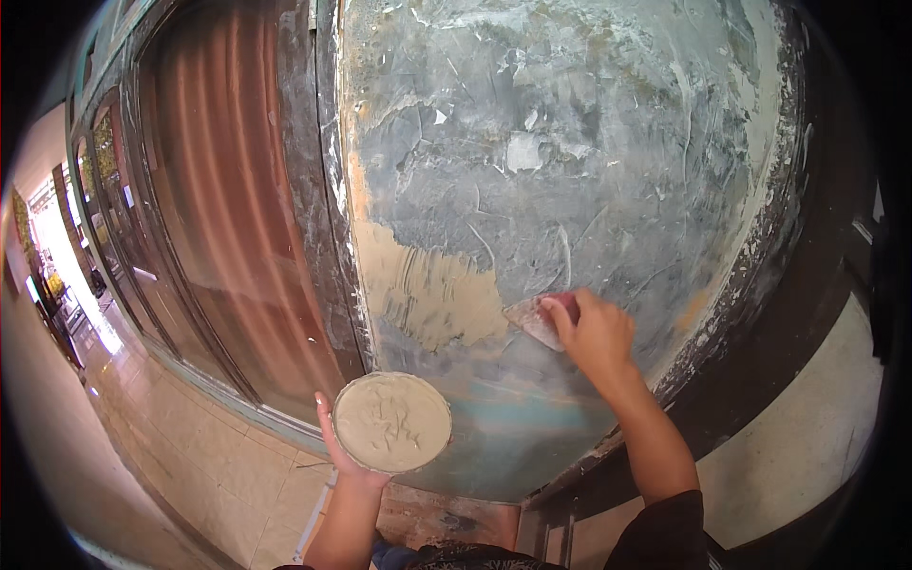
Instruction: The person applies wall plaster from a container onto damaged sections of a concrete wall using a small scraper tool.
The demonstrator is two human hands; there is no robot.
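Note:
My left hand [344, 454] is wrapped round the side of a round tub of beige filler paste [391, 423], its thumb up along the left rim. The paste fills the tub nearly to the brim, with ridges across its top. In my right hand [597, 334] is a putty knife [538, 321], gripped by its reddish handle. The blade lies against the grey, scraped wall panel [589, 199], at the right end of a patch of beige filler [427, 290]. That patch has combed streaks and a ragged upper edge.
Left of the panel stands a dark, paint-chipped frame post [318, 180], then a glazed door with a reddish-brown curtain [214, 190] behind it. Tiled floor [209, 484] runs along the lower left. A dark frame [750, 313] edges the panel on the right.

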